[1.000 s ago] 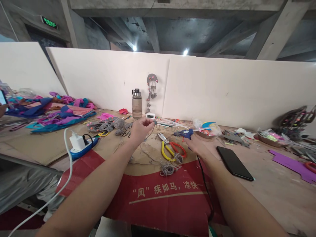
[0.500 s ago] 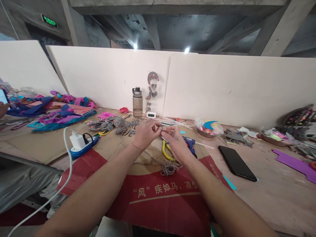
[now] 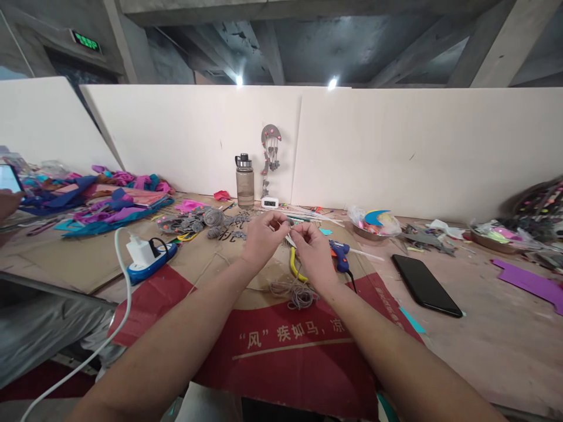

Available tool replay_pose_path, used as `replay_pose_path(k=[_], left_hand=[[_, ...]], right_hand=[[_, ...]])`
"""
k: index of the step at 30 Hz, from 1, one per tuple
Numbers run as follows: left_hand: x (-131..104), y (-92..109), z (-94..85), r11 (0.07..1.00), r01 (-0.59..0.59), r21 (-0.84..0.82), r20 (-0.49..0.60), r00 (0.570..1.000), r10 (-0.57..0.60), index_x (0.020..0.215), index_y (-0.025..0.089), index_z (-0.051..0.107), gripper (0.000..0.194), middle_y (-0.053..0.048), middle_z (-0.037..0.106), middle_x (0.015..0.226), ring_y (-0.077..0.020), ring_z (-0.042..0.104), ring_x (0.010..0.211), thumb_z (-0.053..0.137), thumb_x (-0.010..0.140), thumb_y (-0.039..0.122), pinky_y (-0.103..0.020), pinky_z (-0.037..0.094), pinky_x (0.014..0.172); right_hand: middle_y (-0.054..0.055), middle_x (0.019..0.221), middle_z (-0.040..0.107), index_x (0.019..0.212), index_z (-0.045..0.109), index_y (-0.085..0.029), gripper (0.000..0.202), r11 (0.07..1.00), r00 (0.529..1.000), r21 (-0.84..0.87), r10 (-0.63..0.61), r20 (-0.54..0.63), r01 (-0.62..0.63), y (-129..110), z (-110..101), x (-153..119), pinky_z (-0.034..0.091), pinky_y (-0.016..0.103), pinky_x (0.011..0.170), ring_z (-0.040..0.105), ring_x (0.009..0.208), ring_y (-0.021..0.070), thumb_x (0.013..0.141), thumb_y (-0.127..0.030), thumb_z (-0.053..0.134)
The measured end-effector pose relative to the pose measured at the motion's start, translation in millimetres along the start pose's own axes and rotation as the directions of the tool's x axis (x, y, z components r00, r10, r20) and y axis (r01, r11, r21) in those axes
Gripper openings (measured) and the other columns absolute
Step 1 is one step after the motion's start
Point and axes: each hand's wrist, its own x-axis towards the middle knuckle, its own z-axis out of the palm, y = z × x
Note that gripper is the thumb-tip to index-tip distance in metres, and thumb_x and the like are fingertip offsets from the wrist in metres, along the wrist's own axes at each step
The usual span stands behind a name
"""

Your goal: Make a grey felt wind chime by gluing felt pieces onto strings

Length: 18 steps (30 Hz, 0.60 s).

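Observation:
My left hand (image 3: 265,237) is closed in a pinch above the cardboard, its fingertips almost meeting those of my right hand (image 3: 314,255). The right thumb and fingers are pinched too. Whatever small thing sits between the fingertips is too fine to make out. Just below the hands lies a loose bundle of grey yarn (image 3: 302,297). A yellow-handled tool (image 3: 296,266), partly hidden by my right hand, rests on the cardboard. To the right of that hand lies a blue glue gun (image 3: 341,256).
A grey yarn ball (image 3: 214,217), a water bottle (image 3: 245,183) and a small clock (image 3: 270,203) stand farther back. A phone (image 3: 426,285) lies right, a power strip (image 3: 152,264) left. A grey moon-shaped hanging (image 3: 271,133) is against the white board. Another person's hand (image 3: 9,202) shows far left.
Both hands stay close together and pinched, with the right fingers slightly shifted. The view has moved a little, and more of the glue gun and yarn bundle shows.

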Motion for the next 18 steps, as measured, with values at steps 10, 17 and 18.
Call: replay_pose_path(k=[10, 17, 18], left_hand=[[-1.5, -3.0, 7.3, 0.862, 0.285, -0.42, 0.117, 0.958, -0.26, 0.07, 0.017, 0.06, 0.007, 0.006, 0.048, 0.051, -0.0062, 0.039, 0.044, 0.059, 0.069, 0.024, -0.021, 0.031, 0.045], [-3.8, -1.2, 8.7, 0.801, 0.328, -0.501, 0.201, 0.944, -0.261, 0.068, 0.017, 0.058, 0.008, 0.006, 0.047, 0.053, -0.0056, 0.038, 0.046, 0.061, 0.069, 0.024, -0.02, 0.029, 0.045], [-4.1, -0.4, 8.6, 0.795, 0.33, -0.509, 0.21, 0.943, -0.257, 0.068, 0.017, 0.058, 0.008, 0.006, 0.047, 0.053, -0.0055, 0.038, 0.046, 0.061, 0.07, 0.024, -0.02, 0.029, 0.045]], right_hand=[[-0.004, 0.065, 0.049, 0.076, 0.055, -0.019, 0.022, 0.999, 0.997, 0.002, 0.049, -0.063, -0.049, 4.0, 1.8, 3.4, 0.032, 0.025, 0.055, 0.039, 0.058, 0.0109, 0.076, -0.041, 0.06], [-0.005, 0.059, 0.046, 0.068, 0.053, -0.02, 0.026, 0.995, 0.986, 0.043, 0.1, -0.135, -0.095, 1.1, 1.6, 6.9, 0.029, 0.025, 0.05, 0.032, 0.051, 0.009, 0.07, -0.043, 0.064], [-0.006, 0.059, 0.046, 0.067, 0.053, -0.019, 0.026, 0.994, 0.985, 0.046, 0.103, -0.142, -0.097, 1.1, 1.4, 7.1, 0.028, 0.025, 0.049, 0.032, 0.051, 0.0087, 0.069, -0.043, 0.064]])
